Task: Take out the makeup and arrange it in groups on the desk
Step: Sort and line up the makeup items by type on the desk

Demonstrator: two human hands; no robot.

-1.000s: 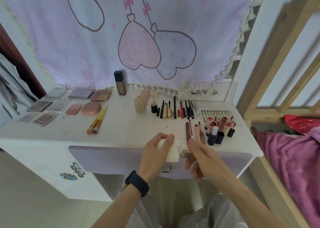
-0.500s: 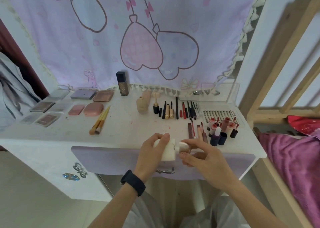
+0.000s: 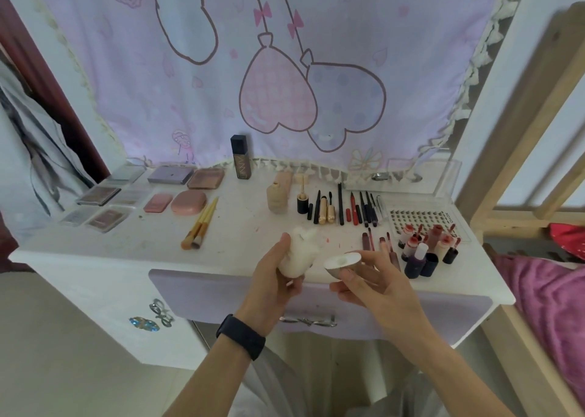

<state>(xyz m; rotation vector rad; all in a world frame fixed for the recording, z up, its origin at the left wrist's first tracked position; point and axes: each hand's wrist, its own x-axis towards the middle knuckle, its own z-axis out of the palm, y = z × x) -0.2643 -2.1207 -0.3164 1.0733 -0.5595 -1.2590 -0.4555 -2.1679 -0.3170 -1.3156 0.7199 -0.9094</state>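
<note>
Gripping white bottle (image 3: 299, 255) in left hand (image 3: 273, 277); right hand (image 3: 368, 280) fingers pinch its removed cap (image 3: 342, 263), near table (image 3: 126, 245) edge.

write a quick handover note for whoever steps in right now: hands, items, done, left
Left hand grips the white bottle, uncapped, over the desk's front edge.
Right hand: fingers pinch the silver cap, apart from the bottle.
Done: palettes, brushes, liners and mascaras and lip tubes lie grouped on the desk.
Left: probably recap the bottle and place it, perhaps by the beige bottles.
</note>
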